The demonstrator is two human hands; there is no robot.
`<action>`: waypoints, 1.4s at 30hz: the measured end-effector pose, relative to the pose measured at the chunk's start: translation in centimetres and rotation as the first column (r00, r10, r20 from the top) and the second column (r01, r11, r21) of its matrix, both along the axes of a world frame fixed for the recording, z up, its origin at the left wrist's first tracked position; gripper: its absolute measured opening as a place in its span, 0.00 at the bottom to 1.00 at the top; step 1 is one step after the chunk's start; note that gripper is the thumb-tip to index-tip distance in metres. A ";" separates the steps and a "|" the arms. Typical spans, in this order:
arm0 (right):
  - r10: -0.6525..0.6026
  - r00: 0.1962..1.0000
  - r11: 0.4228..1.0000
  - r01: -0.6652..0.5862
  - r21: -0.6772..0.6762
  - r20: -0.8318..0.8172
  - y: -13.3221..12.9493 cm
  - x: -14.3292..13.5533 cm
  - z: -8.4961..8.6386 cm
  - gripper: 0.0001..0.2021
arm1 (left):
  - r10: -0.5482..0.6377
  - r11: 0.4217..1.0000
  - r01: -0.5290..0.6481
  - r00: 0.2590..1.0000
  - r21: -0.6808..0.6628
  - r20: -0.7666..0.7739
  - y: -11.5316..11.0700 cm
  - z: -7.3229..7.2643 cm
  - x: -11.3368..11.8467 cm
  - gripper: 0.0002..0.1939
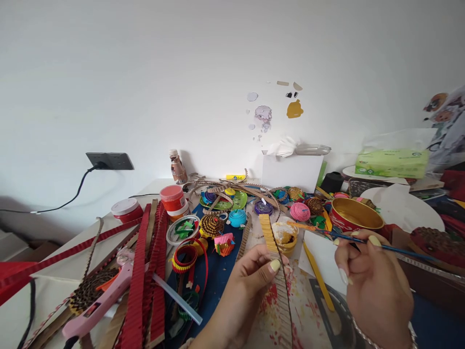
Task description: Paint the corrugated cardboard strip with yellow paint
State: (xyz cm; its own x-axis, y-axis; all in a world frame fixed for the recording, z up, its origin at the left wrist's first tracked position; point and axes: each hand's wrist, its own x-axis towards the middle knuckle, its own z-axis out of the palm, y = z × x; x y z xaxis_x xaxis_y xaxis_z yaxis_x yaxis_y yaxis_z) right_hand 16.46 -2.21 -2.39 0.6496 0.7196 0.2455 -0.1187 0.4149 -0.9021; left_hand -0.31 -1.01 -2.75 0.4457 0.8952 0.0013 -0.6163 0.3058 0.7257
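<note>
My left hand [250, 281] pinches a strip of corrugated cardboard [268, 235], its upper end coated yellow and its lower part bare brown. In my right hand [374, 286] is a thin blue paintbrush [345, 236], held like a pen. The brush's tip reaches left to the mouth of a small paint pot [288, 242] with yellow paint inside and a whitish crust on its rim. That pot stands just behind the strip. A yellow plastic stick [319, 278] lies between my hands, over white paper and a paint-stained surface.
At left, a pink glue gun [101, 303] with a clear glue stick lies beside red corrugated strips [136, 281]. Red-labelled jars [173, 198] and coiled paper pieces [211, 225] crowd the middle. A gold-lined bowl [358, 214], a white box [292, 172] and a tissue pack [392, 162] stand toward the right.
</note>
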 end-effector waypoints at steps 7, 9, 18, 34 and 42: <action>0.012 1.000 1.000 -0.012 0.000 -0.005 0.0 -0.1 0.0 0.09 | 0.010 1.000 -0.009 1.000 -0.011 0.015 0.0 0.2 0.0 0.02; 0.016 1.000 1.000 -0.016 0.001 0.002 0.1 -0.2 0.1 0.09 | 0.012 1.000 -0.011 0.999 -0.011 0.037 0.0 0.1 0.0 0.03; 0.005 0.999 1.000 -0.004 -0.022 0.032 0.0 -0.1 0.2 0.09 | 0.072 0.995 -0.069 0.996 -0.077 0.047 -0.2 0.5 0.0 0.06; -0.036 0.997 0.998 0.032 0.061 0.063 -0.6 -0.3 0.3 0.10 | 0.244 0.963 -0.268 0.912 -0.027 -0.328 0.0 0.0 0.1 0.14; -0.024 0.973 0.994 -0.002 0.109 0.231 -1.1 -0.5 -0.8 0.08 | 0.256 0.960 -0.279 0.886 -0.006 -0.387 0.7 -1.3 0.4 0.19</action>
State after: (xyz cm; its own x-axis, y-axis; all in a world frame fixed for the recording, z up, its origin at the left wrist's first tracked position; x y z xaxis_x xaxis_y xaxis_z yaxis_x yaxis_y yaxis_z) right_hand 15.95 -3.33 -3.23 0.5737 0.6740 0.4655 0.0933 0.5108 -0.8546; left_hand 0.05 -0.29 -4.02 0.1453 0.9735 -0.1764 -0.3633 0.2183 0.9057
